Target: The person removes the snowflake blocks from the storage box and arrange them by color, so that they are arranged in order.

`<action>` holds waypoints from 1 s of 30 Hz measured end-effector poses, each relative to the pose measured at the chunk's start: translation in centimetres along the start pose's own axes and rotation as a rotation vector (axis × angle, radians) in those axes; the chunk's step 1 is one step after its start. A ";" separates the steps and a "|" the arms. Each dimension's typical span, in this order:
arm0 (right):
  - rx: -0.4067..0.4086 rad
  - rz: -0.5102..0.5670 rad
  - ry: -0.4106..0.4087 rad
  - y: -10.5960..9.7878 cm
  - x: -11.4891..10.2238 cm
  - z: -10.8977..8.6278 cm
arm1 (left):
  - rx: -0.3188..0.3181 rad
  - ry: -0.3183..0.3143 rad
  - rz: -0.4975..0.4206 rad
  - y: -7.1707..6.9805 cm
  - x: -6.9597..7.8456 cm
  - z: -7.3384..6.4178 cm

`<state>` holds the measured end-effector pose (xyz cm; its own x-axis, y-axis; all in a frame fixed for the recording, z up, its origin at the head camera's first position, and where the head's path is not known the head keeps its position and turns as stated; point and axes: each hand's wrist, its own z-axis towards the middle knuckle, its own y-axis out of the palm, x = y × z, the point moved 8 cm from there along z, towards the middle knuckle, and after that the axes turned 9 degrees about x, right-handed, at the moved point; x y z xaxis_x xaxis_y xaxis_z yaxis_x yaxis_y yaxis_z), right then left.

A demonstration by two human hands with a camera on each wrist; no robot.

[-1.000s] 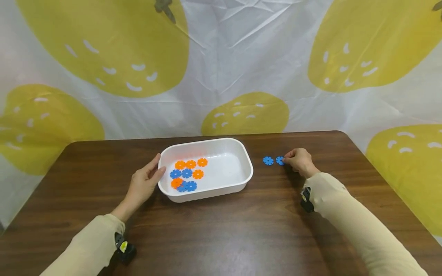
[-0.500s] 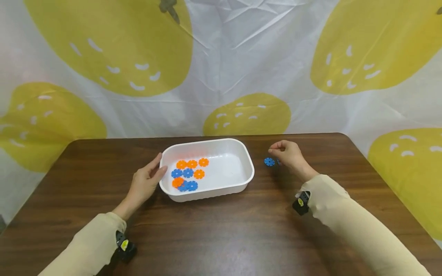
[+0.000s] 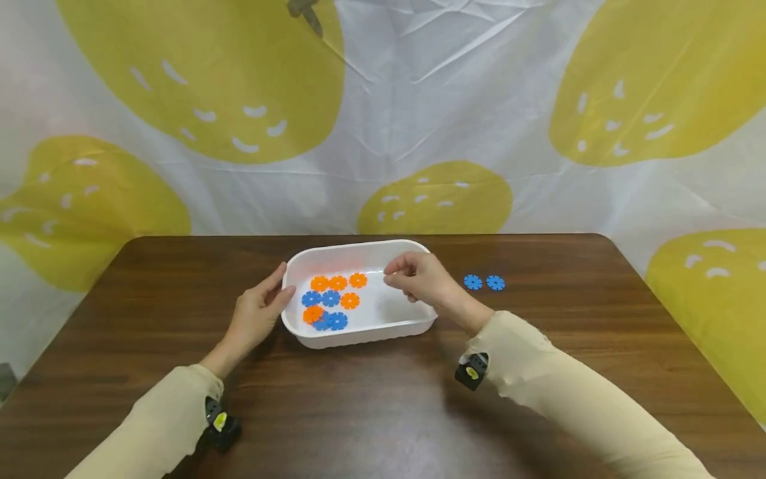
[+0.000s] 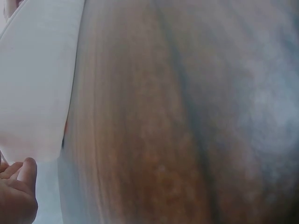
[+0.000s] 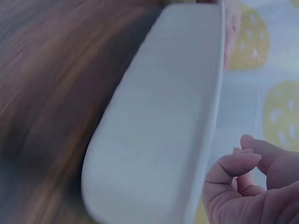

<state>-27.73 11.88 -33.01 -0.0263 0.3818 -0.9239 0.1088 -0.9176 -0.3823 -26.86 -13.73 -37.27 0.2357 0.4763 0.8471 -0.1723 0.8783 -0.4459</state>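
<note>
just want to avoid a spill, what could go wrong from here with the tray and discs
The right hand reaches over the right end of the white tray, so it could bump the rim, and the left hand holds only the opposite end. The two blue discs on the table lie close to the right sleeve in the head view and might get brushed.

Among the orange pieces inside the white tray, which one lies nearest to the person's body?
The front-left orange piece, overlapping a blue piece. The other four orange pieces lie farther back: three in a row, one in front of it.
</note>
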 end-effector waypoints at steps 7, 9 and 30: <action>-0.150 -0.048 0.013 5.4 -0.1 0.1 | -0.017 -0.024 0.002 0.3 0.3 -0.2; -0.174 -0.063 0.024 6.5 0.0 0.3 | -0.018 -0.024 0.005 0.4 0.3 -0.2; -0.256 -0.303 0.075 9.0 1.9 1.4 | -0.014 -0.017 0.011 1.0 0.1 -0.1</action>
<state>-28.16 4.18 -38.24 -0.0233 0.6463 -0.7628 0.3520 -0.7088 -0.6113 -26.94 -12.80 -37.60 0.2175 0.4855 0.8468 -0.1617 0.8735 -0.4592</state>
